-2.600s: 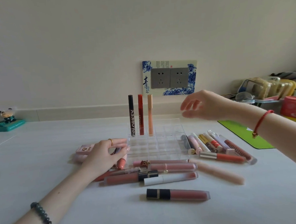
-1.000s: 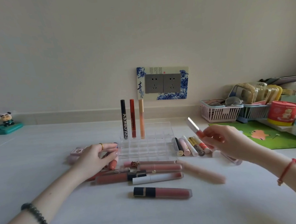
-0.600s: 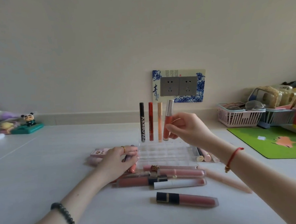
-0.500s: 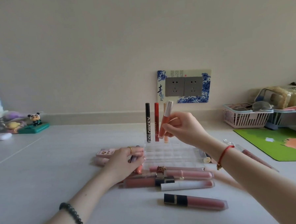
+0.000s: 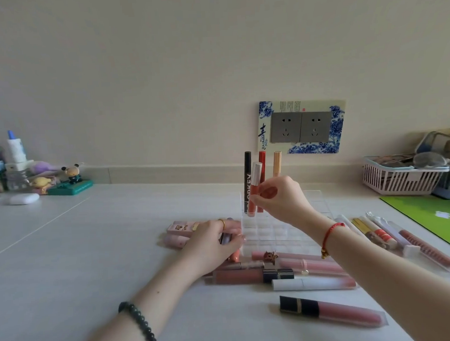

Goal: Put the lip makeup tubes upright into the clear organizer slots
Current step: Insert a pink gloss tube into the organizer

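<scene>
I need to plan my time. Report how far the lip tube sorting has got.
Done: three tubes stand upright in the clear organizer's back row. In hand: the right hand lowers a silver-capped coral tube toward a slot, while the left hand steadies the organizer. Left: over a dozen tubes lie on the table, including the black-capped pink tube.

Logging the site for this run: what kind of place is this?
Most likely a home desk or vanity top against a wall, not a shop. Cues: a decorated wall socket, small figurines and a bottle at the left edge, and a white basket of personal clutter beside a green mat.
</scene>
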Action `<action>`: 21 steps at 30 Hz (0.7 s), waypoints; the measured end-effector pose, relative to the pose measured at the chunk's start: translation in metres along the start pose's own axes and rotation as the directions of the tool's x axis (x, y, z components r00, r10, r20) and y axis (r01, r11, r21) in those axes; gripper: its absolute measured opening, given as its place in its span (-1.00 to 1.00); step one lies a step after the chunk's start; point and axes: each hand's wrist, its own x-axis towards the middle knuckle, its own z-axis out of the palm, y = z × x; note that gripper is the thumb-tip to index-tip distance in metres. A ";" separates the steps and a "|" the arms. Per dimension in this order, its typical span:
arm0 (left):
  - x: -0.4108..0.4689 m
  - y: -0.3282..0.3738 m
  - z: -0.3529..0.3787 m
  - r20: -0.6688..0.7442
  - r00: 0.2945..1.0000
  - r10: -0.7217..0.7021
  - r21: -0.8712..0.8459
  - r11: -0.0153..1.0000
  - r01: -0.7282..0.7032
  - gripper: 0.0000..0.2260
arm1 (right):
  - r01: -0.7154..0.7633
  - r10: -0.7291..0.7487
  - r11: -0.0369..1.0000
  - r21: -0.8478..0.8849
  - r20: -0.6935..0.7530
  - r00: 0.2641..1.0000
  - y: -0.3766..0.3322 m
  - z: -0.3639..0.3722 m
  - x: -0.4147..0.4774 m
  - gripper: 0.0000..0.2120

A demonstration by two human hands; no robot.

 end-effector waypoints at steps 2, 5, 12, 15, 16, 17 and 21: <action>-0.001 0.002 -0.001 -0.004 1.000 0.019 0.001 1.000 -0.019 -0.88 | 0.001 -0.001 1.000 -0.014 0.006 1.000 0.001 0.003 -0.002 -0.91; -0.003 0.005 -0.003 -0.015 0.999 0.042 0.007 0.999 -0.042 -0.86 | 0.005 -0.004 0.999 -0.040 0.017 1.000 0.002 0.007 -0.003 -0.86; -0.003 0.006 -0.003 -0.024 1.000 0.012 0.000 1.000 -0.012 -0.77 | -0.010 0.013 0.998 -0.061 0.043 0.999 0.005 0.012 -0.001 -0.86; -0.003 0.006 -0.003 -0.019 1.000 -0.003 -0.010 1.000 0.003 -0.76 | -0.007 0.010 0.997 -0.080 0.039 0.999 0.007 0.015 -0.001 -0.86; -0.003 0.006 -0.003 -0.018 1.000 -0.006 -0.014 1.000 0.006 -0.76 | -0.006 0.009 0.997 -0.082 0.041 0.999 0.007 0.016 -0.002 -0.86; -0.004 0.007 -0.003 -0.016 1.000 -0.009 -0.017 1.000 0.008 -0.76 | -0.004 0.007 0.996 -0.085 0.043 0.999 0.008 0.016 -0.002 -0.86; -0.004 0.006 -0.003 -0.003 1.000 -0.004 -0.023 1.000 0.004 -0.77 | 0.003 0.002 0.996 -0.092 0.049 0.999 0.007 0.017 -0.002 -0.85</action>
